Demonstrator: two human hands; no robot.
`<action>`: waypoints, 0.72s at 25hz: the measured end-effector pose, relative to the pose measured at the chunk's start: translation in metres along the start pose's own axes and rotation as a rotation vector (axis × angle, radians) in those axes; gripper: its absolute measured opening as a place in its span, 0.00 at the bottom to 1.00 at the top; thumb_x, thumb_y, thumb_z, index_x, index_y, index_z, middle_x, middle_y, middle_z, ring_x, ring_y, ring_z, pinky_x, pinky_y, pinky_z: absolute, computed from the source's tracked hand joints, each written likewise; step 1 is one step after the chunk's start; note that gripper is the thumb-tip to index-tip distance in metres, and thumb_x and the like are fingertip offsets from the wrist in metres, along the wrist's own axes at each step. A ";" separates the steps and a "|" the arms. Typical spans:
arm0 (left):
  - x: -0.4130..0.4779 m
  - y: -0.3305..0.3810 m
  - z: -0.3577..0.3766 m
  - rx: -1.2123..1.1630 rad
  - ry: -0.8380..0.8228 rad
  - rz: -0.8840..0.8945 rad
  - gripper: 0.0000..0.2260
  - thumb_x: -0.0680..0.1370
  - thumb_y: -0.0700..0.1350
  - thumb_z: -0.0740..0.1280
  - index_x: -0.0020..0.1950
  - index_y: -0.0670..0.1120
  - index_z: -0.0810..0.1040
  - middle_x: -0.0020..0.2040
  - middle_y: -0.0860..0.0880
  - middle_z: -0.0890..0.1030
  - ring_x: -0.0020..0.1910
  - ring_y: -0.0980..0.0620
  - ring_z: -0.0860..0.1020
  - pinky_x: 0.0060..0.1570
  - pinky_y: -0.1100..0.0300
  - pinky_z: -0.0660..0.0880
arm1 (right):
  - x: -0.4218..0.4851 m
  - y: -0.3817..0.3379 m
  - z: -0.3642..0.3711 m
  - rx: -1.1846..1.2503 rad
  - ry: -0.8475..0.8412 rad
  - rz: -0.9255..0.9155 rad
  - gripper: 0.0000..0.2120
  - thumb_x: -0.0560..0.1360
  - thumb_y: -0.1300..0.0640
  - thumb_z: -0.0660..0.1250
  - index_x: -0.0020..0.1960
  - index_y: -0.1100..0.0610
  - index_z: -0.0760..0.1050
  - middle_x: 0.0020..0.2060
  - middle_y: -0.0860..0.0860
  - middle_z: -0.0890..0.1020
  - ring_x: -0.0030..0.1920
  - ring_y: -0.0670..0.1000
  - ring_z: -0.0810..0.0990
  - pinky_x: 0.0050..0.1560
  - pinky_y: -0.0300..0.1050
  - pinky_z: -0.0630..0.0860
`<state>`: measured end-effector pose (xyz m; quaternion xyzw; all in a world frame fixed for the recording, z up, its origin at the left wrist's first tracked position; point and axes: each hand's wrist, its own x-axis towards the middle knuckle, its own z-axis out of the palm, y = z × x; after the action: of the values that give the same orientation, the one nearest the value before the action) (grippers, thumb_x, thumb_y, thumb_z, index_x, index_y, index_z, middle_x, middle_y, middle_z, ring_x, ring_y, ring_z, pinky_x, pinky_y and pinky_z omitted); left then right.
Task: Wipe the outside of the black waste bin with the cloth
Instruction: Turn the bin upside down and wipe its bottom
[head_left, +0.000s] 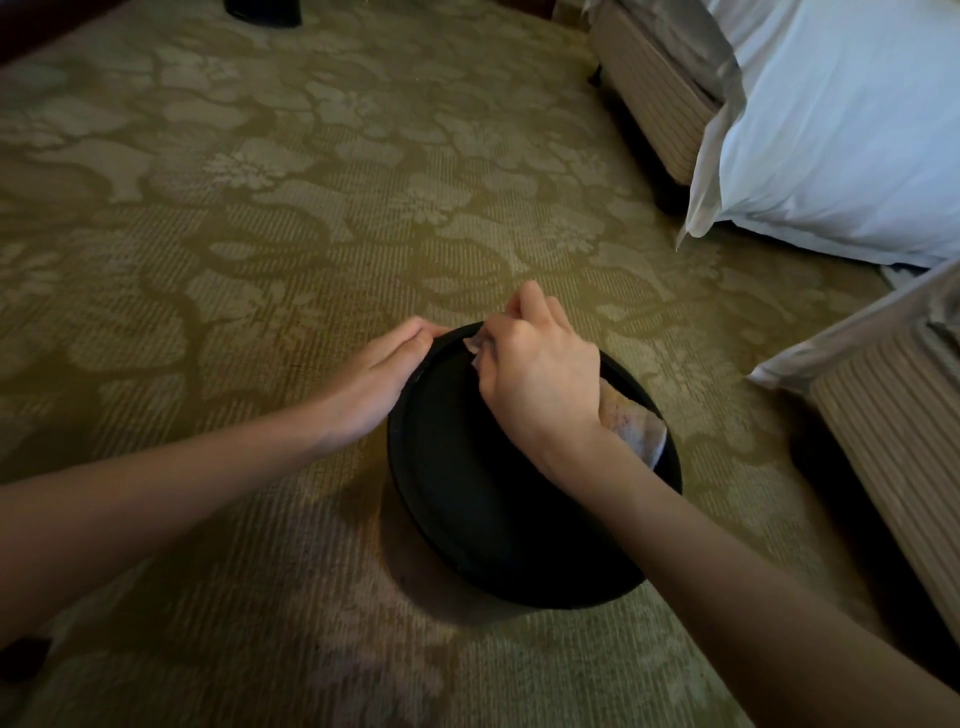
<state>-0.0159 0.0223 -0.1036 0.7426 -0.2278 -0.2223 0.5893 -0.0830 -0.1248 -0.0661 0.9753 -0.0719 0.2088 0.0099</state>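
Our right hand (540, 374) curls round the cloth (631, 421) at the far rim of the bin (467, 493); our left hand (379, 379) presses straight-fingered on the left rim. The bin stands on the carpet (260, 234), and the right hand hides much of the cloth.

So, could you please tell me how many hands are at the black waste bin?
2. The left hand rests with straight fingers against the left rim of the black waste bin; the right hand grips the cloth at the far rim.
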 end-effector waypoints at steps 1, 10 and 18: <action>-0.001 -0.001 0.002 -0.052 0.026 0.006 0.15 0.84 0.53 0.52 0.54 0.55 0.78 0.49 0.55 0.81 0.50 0.59 0.79 0.52 0.59 0.72 | -0.001 -0.003 0.001 0.027 0.004 -0.028 0.06 0.75 0.57 0.68 0.44 0.59 0.81 0.47 0.53 0.75 0.47 0.54 0.75 0.27 0.42 0.63; -0.002 -0.008 0.007 -0.112 0.131 0.066 0.21 0.81 0.58 0.52 0.55 0.50 0.82 0.52 0.48 0.83 0.55 0.50 0.80 0.61 0.48 0.74 | -0.024 -0.012 -0.016 0.281 -0.129 -0.297 0.05 0.75 0.53 0.69 0.49 0.51 0.82 0.50 0.49 0.75 0.52 0.50 0.75 0.31 0.43 0.69; -0.002 -0.011 0.003 -0.018 0.150 0.035 0.27 0.77 0.67 0.51 0.59 0.52 0.80 0.54 0.51 0.83 0.57 0.54 0.80 0.64 0.45 0.72 | -0.047 -0.001 -0.037 0.421 -0.253 -0.303 0.13 0.75 0.50 0.70 0.60 0.46 0.79 0.57 0.45 0.75 0.57 0.48 0.73 0.46 0.53 0.78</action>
<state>-0.0185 0.0231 -0.1151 0.7475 -0.1941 -0.1578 0.6154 -0.1404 -0.1152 -0.0520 0.9739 0.1187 0.0917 -0.1706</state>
